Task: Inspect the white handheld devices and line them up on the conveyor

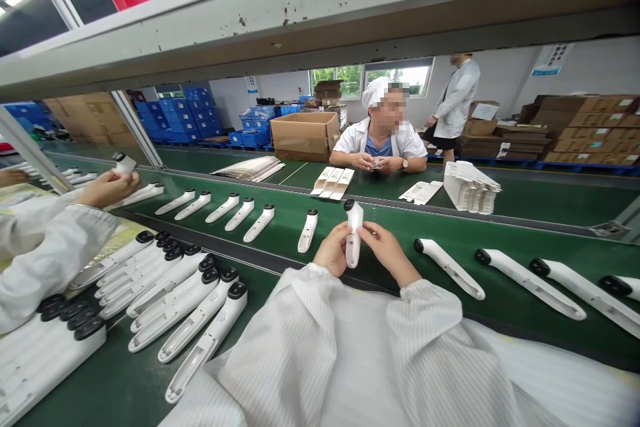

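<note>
Between both hands, above the green conveyor belt, I hold a white non-contact thermometer [354, 219] upright, its black sensor head at the top. My left hand [332, 252] is closed around its left side. The fingers and thumb of my right hand [389, 248] grip it from the right. Just left of my hands, a similar thermometer [308, 231] lies on the belt with an open slot in its handle. To the right, another thermometer [450, 268] lies at a slant, its black head pointing away from me.
Several more thermometers [200, 313] lie crowded on the green surface at left. A co-worker's hand [111, 188] holds one farther left. Across the belt sits a person in white [345, 141], near folded white cartons [333, 181]. A metal shelf beam [280, 27] crosses overhead.
</note>
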{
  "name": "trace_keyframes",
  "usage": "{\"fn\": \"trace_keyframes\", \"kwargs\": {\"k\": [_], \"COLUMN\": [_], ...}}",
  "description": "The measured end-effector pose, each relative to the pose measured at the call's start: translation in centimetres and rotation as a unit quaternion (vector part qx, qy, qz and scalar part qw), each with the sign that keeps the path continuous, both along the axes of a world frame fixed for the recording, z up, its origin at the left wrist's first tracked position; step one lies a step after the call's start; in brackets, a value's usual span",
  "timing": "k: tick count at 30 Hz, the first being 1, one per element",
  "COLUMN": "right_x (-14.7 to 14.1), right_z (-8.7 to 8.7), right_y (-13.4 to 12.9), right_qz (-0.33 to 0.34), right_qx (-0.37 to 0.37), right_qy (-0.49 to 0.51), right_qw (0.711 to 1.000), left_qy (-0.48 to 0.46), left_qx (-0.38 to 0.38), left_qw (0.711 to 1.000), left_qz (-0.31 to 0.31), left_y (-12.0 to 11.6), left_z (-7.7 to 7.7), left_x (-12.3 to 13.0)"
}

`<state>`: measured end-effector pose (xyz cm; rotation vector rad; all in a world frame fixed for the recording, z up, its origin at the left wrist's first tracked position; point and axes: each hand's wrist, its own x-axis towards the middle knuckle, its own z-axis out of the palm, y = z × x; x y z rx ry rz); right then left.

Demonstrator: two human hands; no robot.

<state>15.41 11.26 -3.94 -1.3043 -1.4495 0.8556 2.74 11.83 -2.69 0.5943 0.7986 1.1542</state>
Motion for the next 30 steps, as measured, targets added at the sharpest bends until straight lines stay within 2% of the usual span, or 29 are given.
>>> {"fn": "trace_keyframes", "kwargs": {"k": [2,3,5,6,7,8,9,10,11,12,13,14,15,16,17,19,20,21,23,25,30], "right_x": [-0.5,-0.6,-0.7,-0.6,-0.5,-0.4,-0.2,-0.2,-0.1,-0.1,-0.1,-0.1,-0.1,-0.2,-0.2,-0.4,-0.4,-0.5,-0.5,-0.5,-0.4], "right_z": [0.0,0.1,0.2,0.3,0.4,0.5,0.6,0.7,0.8,0.8,0.8,0.9,0.9,1.0,1.0,1.1,1.1,1.1,1.1,1.2,1.8], "right_y": [0.0,-0.2,-0.5,-0.6,-0.8,-0.9,-1.0,-1.1,-1.2,-1.2,-1.2,-1.3,-1.3,-1.3,-1.3,-1.2,-1.1,-1.1,-1.0,-1.0,-1.3], "right_qz": [0.07,0.089,0.103,0.107,0.11,0.111,0.113,0.114,0.117,0.121,0.124,0.126,0.128,0.131,0.132,0.116,0.101,0.086,0.069,0.077,0.106], "right_qx": [-0.053,-0.073,-0.098,-0.107,-0.113,-0.118,-0.123,-0.126,-0.128,-0.132,-0.136,-0.14,-0.144,-0.149,-0.153,-0.155,-0.153,-0.15,-0.144,-0.133,-0.096], "right_qy": [0.145,0.195,0.253,0.268,0.277,0.281,0.284,0.284,0.283,0.282,0.282,0.283,0.285,0.288,0.291,0.301,0.306,0.311,0.318,0.322,0.323], "right_qw": [0.986,0.974,0.957,0.952,0.948,0.946,0.944,0.944,0.943,0.942,0.942,0.94,0.939,0.937,0.935,0.934,0.934,0.935,0.935,0.934,0.935], "left_qy": [0.016,0.055,0.211,0.321,0.443,0.556,0.648,0.715,0.757,0.778,0.781,0.768,0.738,0.688,0.615,0.415,0.308,0.212,0.073,0.001,-0.047], "left_qx": [0.034,0.046,0.093,0.128,0.162,0.185,0.187,0.18,0.17,0.16,0.155,0.152,0.146,0.13,0.108,0.06,0.039,0.024,0.01,0.0,-0.016], "left_qw": [0.999,0.997,0.973,0.938,0.881,0.808,0.735,0.674,0.63,0.608,0.605,0.622,0.659,0.714,0.781,0.908,0.951,0.977,0.997,0.999,0.998], "left_qz": [-0.008,-0.016,-0.004,0.019,0.047,0.068,0.07,0.054,0.031,0.008,-0.006,-0.01,-0.007,0.002,0.011,0.012,0.005,-0.006,-0.034,-0.047,-0.048], "left_y": [0.2,0.5,1.3,1.7,2.1,2.5,2.9,3.2,3.5,3.7,3.8,3.9,4.0,4.0,3.9,3.6,3.3,3.1,2.6,2.3,2.3], "left_z": [0.0,-0.1,-0.1,-0.2,-0.4,-0.6,-0.8,-1.0,-1.2,-1.4,-1.6,-1.7,-1.7,-1.6,-1.4,-1.0,-0.8,-0.5,-0.2,-0.1,-0.3], "left_x": [-0.2,-0.6,-1.8,-2.6,-3.4,-4.2,-4.8,-5.4,-5.8,-6.0,-6.0,-6.0,-5.9,-5.7,-5.5,-5.1,-4.9,-4.7,-4.3,-4.1,-4.0]}}
